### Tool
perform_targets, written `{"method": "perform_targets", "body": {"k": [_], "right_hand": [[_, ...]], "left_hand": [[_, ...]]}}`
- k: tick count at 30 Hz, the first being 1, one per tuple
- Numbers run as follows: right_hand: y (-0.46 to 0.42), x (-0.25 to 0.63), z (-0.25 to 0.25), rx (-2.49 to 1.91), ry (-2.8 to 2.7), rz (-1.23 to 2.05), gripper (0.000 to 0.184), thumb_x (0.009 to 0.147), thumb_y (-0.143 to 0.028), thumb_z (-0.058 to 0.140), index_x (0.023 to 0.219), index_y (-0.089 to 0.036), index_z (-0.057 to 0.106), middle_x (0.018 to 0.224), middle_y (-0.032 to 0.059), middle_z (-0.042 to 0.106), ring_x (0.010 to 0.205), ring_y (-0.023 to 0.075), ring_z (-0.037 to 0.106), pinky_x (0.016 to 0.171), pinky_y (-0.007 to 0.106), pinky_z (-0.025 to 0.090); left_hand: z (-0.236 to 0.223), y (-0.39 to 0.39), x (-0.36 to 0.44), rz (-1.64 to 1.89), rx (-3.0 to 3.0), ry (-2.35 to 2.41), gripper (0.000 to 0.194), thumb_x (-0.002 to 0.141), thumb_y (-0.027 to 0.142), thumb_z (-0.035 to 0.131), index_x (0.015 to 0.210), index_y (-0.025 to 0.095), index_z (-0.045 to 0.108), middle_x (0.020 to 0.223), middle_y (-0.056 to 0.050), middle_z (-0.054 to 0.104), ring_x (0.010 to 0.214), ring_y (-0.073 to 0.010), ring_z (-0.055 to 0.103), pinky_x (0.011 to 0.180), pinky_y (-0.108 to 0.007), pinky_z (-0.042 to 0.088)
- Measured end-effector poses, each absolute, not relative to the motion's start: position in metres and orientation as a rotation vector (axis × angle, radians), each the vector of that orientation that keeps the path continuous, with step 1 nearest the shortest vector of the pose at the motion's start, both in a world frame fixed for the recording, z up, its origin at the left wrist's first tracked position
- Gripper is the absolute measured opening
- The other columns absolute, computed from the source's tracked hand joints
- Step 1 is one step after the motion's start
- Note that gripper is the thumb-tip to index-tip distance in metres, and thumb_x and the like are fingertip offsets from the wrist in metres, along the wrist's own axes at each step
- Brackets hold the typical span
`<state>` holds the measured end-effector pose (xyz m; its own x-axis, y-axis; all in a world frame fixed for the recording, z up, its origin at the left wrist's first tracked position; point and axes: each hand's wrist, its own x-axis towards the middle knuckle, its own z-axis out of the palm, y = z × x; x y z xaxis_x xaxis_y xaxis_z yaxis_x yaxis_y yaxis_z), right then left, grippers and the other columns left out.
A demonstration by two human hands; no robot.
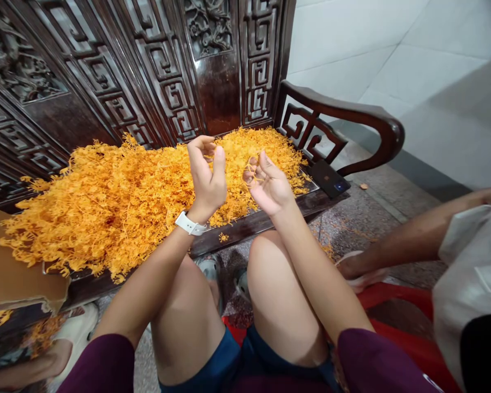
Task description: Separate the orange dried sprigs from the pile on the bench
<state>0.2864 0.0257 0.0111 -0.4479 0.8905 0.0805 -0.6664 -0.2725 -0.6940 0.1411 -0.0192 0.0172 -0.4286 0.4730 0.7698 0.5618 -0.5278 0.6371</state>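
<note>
A thin, curling orange strand-like piece [253, 170] is grasped loosely in the right hand [273, 188], where it is looped among the bent fingers below the thumb; the palm is turned upward and inward. The left hand [210, 183] is raised just beside it, with the thumb pointed up and the fingers curled; because the fingertips are partly overlapped by the thumb, it cannot be told whether anything is pinched there. A white watch with a pale strap [190, 224] is worn on the left wrist.

Both hands are held above a broad, loose heap of bright orange, thread-like plant pieces [106, 207], by which most of the dark, polished wooden bench surface [253, 221] is covered. A single small orange tuft [223, 237] is seen at the front edge. The heap is backed by a carved, openwork dark wooden backrest [219, 95] and bounded on the right by a curved wooden armrest [343, 101], near which a flat black phone [329, 178] is laid. At the left end, an open brown cardboard box [20, 284] is placed against the heap. On the right, another person's bare leg [409, 229] is seen beside a red plastic stool [417, 300].
</note>
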Motion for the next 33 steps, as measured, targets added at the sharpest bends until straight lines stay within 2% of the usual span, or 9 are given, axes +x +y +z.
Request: {"method": "perform_targets", "body": {"k": [3,8,12,16,19,22,25,28,33], "right_hand": [[0.028,0.286,0.010,-0.349,-0.759,1.880,0.026,0.087,-0.034,0.086,0.087,-0.025,0.061,0.090,-0.0021,0.064,0.076,0.0104,0.057,0.073,0.025,0.054],[0.029,0.284,0.005,-0.417,-0.740,1.897,0.024,0.084,-0.028,0.085,0.090,-0.025,0.062,0.089,-0.0022,0.065,0.075,0.0116,0.057,0.068,0.025,0.052],[0.023,0.283,0.008,-0.445,-0.753,1.934,0.032,0.079,-0.029,0.088,0.093,-0.024,0.060,0.086,-0.0041,0.063,0.071,0.0095,0.057,0.064,0.023,0.050],[0.013,0.282,0.014,-0.435,-0.885,1.972,0.044,0.075,-0.034,0.094,0.099,-0.023,0.060,0.093,-0.0036,0.065,0.067,0.0064,0.055,0.061,0.020,0.050],[0.008,0.280,0.013,-0.479,-1.098,1.906,0.070,0.064,-0.023,0.100,0.120,-0.026,0.058,0.113,0.0006,0.066,0.071,0.0071,0.059,0.064,0.023,0.054],[0.007,0.276,0.008,-0.570,-1.302,1.784,0.089,0.060,-0.020,0.099,0.134,-0.031,0.051,0.134,0.0061,0.057,0.071,0.0079,0.060,0.066,0.029,0.057],[0.007,0.271,0.001,-0.581,-1.424,1.738,0.091,0.063,-0.021,0.097,0.138,-0.032,0.046,0.130,0.0055,0.053,0.070,0.0076,0.059,0.067,0.030,0.057],[0.008,0.266,-0.003,-0.578,-1.470,1.695,0.086,0.065,-0.020,0.095,0.135,-0.031,0.047,0.128,0.0045,0.051,0.074,0.0078,0.059,0.069,0.030,0.056],[0.007,0.264,-0.004,-0.555,-1.455,1.690,0.089,0.064,-0.018,0.093,0.136,-0.031,0.043,0.126,0.0054,0.051,0.090,0.0144,0.065,0.083,0.035,0.061]], "left_hand": [[0.006,-0.010,0.133,-2.294,-1.910,-1.682,0.051,0.103,0.071,0.045,0.115,0.023,0.059,0.111,-0.009,0.065,0.100,-0.0192,0.064,0.092,-0.036,0.052],[-0.002,-0.008,0.135,-2.126,-2.511,-1.665,0.047,0.092,0.066,0.071,0.097,0.020,0.068,0.095,-0.007,0.073,0.089,-0.0185,0.068,0.085,-0.034,0.054],[0.003,-0.008,0.145,-2.426,-2.304,-1.726,0.045,0.089,0.063,0.076,0.087,0.019,0.069,0.083,-0.005,0.072,0.076,-0.0148,0.067,0.075,-0.030,0.054],[0.010,-0.004,0.144,-2.790,-1.991,-1.701,0.045,0.080,0.059,0.087,0.082,0.018,0.069,0.081,-0.001,0.070,0.076,-0.0112,0.064,0.076,-0.025,0.053],[0.014,-0.002,0.139,-2.964,-1.742,-1.774,0.050,0.077,0.062,0.089,0.075,0.018,0.064,0.074,0.000,0.065,0.067,-0.0082,0.058,0.068,-0.023,0.050],[0.018,-0.005,0.138,-3.051,-1.581,-1.928,0.057,0.079,0.072,0.082,0.072,0.020,0.060,0.068,0.002,0.059,0.054,-0.0070,0.051,0.053,-0.023,0.043],[0.021,-0.007,0.142,-3.099,-1.496,-2.022,0.060,0.081,0.078,0.075,0.073,0.022,0.056,0.062,0.005,0.051,0.043,-0.0061,0.044,0.041,-0.024,0.032],[0.022,-0.008,0.148,-3.156,-1.446,-2.018,0.059,0.080,0.077,0.077,0.075,0.023,0.053,0.057,0.008,0.043,0.037,-0.0043,0.037,0.035,-0.024,0.022],[0.020,-0.006,0.146,-3.209,-1.454,-1.986,0.055,0.080,0.073,0.081,0.078,0.024,0.055,0.053,0.010,0.040,0.037,-0.0043,0.037,0.035,-0.023,0.025]]}}
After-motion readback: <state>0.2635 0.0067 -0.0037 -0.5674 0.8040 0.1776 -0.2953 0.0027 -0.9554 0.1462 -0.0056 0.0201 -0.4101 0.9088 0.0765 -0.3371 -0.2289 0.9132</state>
